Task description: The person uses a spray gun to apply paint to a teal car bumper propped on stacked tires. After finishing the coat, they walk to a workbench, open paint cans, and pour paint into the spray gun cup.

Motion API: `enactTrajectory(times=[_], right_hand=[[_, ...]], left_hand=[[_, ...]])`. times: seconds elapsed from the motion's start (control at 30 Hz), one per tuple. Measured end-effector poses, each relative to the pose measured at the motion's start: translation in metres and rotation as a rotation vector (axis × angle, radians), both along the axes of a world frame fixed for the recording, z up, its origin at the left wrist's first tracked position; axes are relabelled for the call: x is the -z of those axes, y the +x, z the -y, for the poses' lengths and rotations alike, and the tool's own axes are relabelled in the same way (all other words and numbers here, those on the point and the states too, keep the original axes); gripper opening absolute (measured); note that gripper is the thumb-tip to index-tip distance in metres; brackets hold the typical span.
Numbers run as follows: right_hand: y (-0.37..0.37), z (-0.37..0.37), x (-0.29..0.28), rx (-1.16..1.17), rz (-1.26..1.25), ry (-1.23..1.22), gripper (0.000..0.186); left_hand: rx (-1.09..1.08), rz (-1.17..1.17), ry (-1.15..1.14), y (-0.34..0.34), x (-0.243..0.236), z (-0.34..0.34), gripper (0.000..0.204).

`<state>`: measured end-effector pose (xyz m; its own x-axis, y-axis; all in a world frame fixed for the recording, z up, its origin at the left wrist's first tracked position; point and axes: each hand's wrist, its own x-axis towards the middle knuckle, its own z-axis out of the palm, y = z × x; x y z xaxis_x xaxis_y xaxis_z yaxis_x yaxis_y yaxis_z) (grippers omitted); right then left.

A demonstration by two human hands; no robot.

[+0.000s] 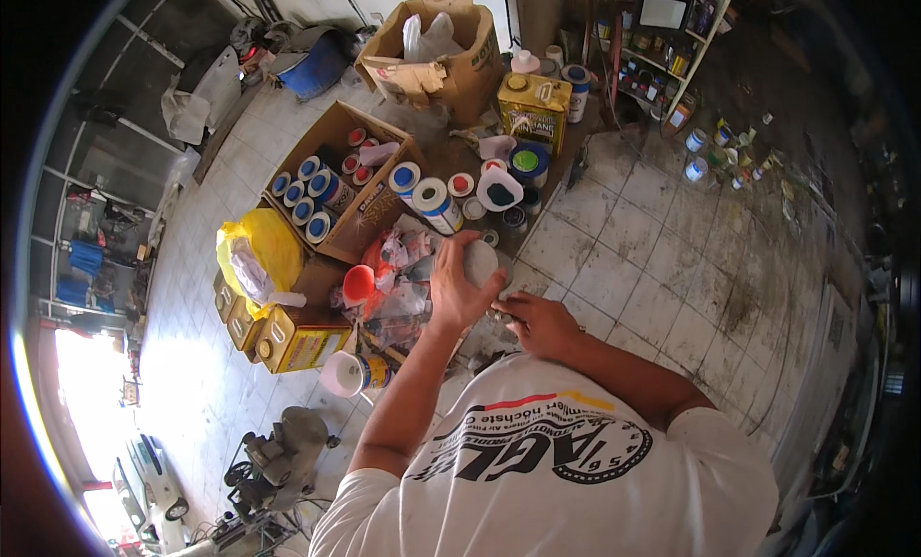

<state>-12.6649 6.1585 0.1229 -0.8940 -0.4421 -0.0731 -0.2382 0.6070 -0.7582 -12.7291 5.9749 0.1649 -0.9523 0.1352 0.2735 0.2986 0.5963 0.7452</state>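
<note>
My left hand (pixel 459 286) is wrapped round a pale grey round container (pixel 481 264), whose flat round face shows between thumb and fingers. Whether that face is a lid or a base I cannot tell. Just right of it and nearer to me, my right hand (pixel 543 324) is closed, its fingertips pressed around something too small to make out. Beyond the hands stand white-and-blue cans (pixel 436 202) and a cup of dark paint (pixel 500 189). Left of my left hand lie crumpled plastic and paper (pixel 403 269) with a red cup (pixel 359 284).
A cardboard box (pixel 369 209) holds several blue-lidded cans. A larger carton (pixel 470 77) and a gold rectangular tin (pixel 533 106) stand behind. At left are a yellow bag (pixel 264 255) and more gold tins (pixel 297 341). Paint-stained cans (pixel 696 168) sit on the tiled floor at right.
</note>
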Motion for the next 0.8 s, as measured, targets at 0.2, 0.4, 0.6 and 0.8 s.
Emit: enactTrajectory(times=[0.2,0.4,0.6,0.8], right_hand=[[-0.005,-0.05,0.028,-0.104,0.025,-0.229,0.046],[-0.041,-0.11,0.06,0.132,0.027,-0.248,0.045],[-0.114,-0.15,0.048,0.127,-0.053,0.06,0.044],[-0.189,-0.17,0.086,-0.007,-0.006,0.095,0.042]], left_hand=[[0.47,-0.046,-0.162,-0.017,0.01,-0.006,0.075],[0.05,0.009,0.359,0.0,0.059,0.008,0.08],[-0.164,0.353,0.215,0.067,0.117,0.05,0.045],[-0.294,0.645,0.097,0.164,0.204,0.064,0.039]])
